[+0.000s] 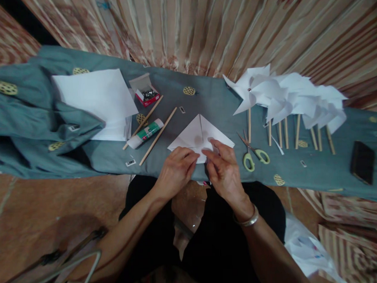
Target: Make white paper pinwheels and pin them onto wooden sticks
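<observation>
A white paper square [190, 135] lies in front of me with one corner pointing away, and dark cut or fold lines run in from its corners toward the middle. My left hand [176, 170] pinches the paper near its closest part, thumb and forefinger together. On the right side, my right hand [223, 167] has its bent fingers on the same paper, the thumb beneath the forefinger. Both hands hide the paper's near corner. Just right of it lie scissors [253, 154] with light green handles, blades apart.
Left are a glue stick [148, 132], two wooden sticks [159, 135], an open red box of small metal pins [148, 95] and stacked white paper [94, 101]. Several paper pinwheels [288, 94] on sticks lie right, a dark phone-like object [362, 162] beyond. Green patterned cloth [205, 91] covers the surface.
</observation>
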Available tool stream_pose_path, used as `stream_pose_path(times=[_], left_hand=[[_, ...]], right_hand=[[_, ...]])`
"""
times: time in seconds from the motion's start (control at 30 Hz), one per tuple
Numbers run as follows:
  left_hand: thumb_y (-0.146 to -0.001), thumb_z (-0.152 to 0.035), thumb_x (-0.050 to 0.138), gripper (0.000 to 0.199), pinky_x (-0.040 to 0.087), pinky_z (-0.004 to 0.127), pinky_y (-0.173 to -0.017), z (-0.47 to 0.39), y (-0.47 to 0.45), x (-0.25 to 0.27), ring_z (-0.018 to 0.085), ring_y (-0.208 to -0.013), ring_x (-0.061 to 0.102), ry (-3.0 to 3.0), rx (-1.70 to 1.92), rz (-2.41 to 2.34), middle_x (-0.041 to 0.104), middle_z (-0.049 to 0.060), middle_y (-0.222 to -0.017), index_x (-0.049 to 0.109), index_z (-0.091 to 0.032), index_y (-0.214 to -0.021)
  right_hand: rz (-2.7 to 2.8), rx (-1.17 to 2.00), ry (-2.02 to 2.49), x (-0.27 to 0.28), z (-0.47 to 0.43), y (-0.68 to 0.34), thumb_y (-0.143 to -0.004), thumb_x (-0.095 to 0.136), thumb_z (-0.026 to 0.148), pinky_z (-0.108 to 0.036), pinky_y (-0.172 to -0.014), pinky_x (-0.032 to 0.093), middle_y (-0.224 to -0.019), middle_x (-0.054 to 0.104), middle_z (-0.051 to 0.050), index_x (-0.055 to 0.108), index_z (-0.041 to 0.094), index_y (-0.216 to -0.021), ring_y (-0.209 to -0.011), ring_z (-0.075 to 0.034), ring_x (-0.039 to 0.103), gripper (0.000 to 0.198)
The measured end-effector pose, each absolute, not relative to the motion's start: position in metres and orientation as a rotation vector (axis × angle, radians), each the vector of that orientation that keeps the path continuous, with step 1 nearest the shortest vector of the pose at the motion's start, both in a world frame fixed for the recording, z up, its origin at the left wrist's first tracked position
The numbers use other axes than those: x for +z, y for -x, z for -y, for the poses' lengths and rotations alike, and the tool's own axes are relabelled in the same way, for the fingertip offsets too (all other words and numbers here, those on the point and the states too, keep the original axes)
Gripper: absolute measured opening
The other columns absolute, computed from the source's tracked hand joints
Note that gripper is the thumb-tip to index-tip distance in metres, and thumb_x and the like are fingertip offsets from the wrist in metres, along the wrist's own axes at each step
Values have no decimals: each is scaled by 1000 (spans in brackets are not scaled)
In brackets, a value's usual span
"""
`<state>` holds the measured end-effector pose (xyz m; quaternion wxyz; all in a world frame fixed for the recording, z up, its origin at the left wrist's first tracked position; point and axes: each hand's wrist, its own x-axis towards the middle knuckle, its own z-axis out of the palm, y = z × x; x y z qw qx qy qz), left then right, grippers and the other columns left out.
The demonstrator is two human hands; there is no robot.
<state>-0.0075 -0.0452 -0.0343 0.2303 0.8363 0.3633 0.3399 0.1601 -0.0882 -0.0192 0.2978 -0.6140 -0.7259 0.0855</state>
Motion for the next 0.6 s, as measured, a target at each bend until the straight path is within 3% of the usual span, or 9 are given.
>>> stream_pose_path(times=[0.6], left_hand=[[-92, -13, 49, 17, 53, 36, -81, 47, 7, -30, 21, -89, 59, -2354, 851, -1023, 66, 8, -92, 65, -15, -98]], right_hand=[[2050, 143, 1693, -20, 82, -156, -94, 41, 14, -54, -106, 40, -144, 47, -10, 60, 25, -123, -133, -30, 41, 36]])
